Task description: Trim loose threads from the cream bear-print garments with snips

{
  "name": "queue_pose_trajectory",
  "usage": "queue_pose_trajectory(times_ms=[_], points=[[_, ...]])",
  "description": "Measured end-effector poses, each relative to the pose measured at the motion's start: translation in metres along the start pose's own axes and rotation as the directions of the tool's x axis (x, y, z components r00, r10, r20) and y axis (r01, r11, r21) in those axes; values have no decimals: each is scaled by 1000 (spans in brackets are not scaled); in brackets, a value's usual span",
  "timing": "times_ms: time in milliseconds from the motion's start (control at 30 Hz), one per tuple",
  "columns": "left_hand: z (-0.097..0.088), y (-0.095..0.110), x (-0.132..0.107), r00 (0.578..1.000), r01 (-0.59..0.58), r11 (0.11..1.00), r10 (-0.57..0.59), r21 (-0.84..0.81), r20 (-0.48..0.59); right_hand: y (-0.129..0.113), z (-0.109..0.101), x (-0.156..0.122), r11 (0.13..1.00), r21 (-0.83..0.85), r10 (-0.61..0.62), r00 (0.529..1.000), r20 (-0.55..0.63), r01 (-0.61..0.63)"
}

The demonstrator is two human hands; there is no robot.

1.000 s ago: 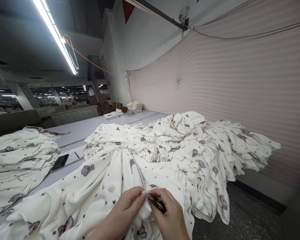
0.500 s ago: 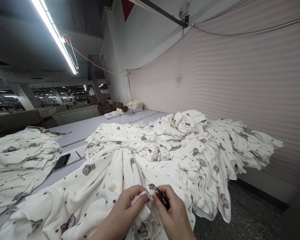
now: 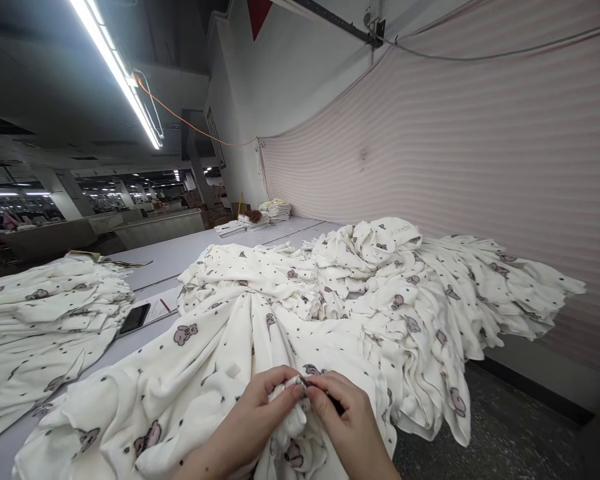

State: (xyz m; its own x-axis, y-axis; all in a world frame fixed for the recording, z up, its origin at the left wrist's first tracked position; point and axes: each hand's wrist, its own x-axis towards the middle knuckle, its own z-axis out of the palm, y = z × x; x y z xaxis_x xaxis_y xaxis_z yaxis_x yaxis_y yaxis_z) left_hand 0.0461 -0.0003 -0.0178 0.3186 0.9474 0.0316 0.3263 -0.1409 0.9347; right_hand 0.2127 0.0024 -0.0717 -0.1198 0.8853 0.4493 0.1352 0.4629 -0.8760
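White printed fabric [image 3: 205, 373] with bear figures and small dark dots spreads across the table in front of me. My left hand [image 3: 257, 410] is closed on a gathered edge of it, thumb and fingers pinching the cloth. Close beside it, my right hand [image 3: 350, 410] grips small dark thread snips [image 3: 337, 404], mostly covered by the fingers. The snips' tip meets the cloth at the left fingertips. Whether the blades are open there is too small to tell.
More heaped printed fabric [image 3: 410, 313] lies ahead and right, hanging over the table edge. Another stack [image 3: 45, 313] lies left. Between them are a black phone [image 3: 135, 319], a paper [image 3: 153, 311] and a red pen [image 3: 165, 305]. Folded cloths [image 3: 276, 210] sit at the back by the striped curtain [image 3: 430, 140].
The snips have turned in my right hand and their tip has come in against the cloth at my left fingertips. The whole view has shifted slightly.
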Motion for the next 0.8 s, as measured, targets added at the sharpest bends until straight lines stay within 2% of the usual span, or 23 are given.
queue_pose_trajectory(times_ms=[133, 267, 333, 400, 433, 500, 533, 600, 633, 667, 700, 733, 800], points=[[-5, 5, 0, 998, 40, 998, -38, 47, -42, -5, 1, -2, 997, 54, 61, 998, 0, -61], [-6, 11, 0, 999, 35, 998, -34, 48, -28, -13, 3, 0, 991, 112, 69, 998, 5, -69], [-13, 15, -4, 998, 33, 997, -30, 72, -50, -11, 1, -2, 989, 111, 96, 995, -16, -94], [-35, 20, -12, 993, 58, 990, -44, 131, -109, -3, -7, -8, 985, 98, 147, 987, -61, -141], [-53, 23, -18, 987, 79, 981, -52, 178, -150, 3, -12, -14, 982, 90, 175, 981, -87, -167], [-100, 28, -34, 956, 144, 947, -58, 288, -287, 17, -23, -28, 972, 73, 230, 964, -132, -222], [-126, 31, -43, 923, 195, 915, -50, 353, -381, 24, -28, -36, 966, 65, 257, 956, -139, -250], [-176, 31, -58, 791, 390, 812, -54, 434, -609, 36, -35, -49, 956, 33, 293, 948, -122, -291], [-196, 29, -64, 731, 524, 704, -85, 479, -677, 41, -37, -55, 952, 4, 306, 946, -105, -307], [-211, 25, -67, 701, 606, 569, -52, 555, -712, 44, -39, -59, 947, -41, 314, 945, -89, -319], [-219, 19, -67, 714, 637, 432, -21, 638, -699, 47, -40, -62, 941, -106, 315, 946, -81, -323], [-221, 11, -65, 757, 623, 315, -12, 716, -653, 49, -41, -63, 930, -189, 305, 948, -87, -316], [-212, -9, -56, 845, 528, 205, -27, 824, -535, 53, -43, -64, 873, -391, 264, 957, -120, -290]])
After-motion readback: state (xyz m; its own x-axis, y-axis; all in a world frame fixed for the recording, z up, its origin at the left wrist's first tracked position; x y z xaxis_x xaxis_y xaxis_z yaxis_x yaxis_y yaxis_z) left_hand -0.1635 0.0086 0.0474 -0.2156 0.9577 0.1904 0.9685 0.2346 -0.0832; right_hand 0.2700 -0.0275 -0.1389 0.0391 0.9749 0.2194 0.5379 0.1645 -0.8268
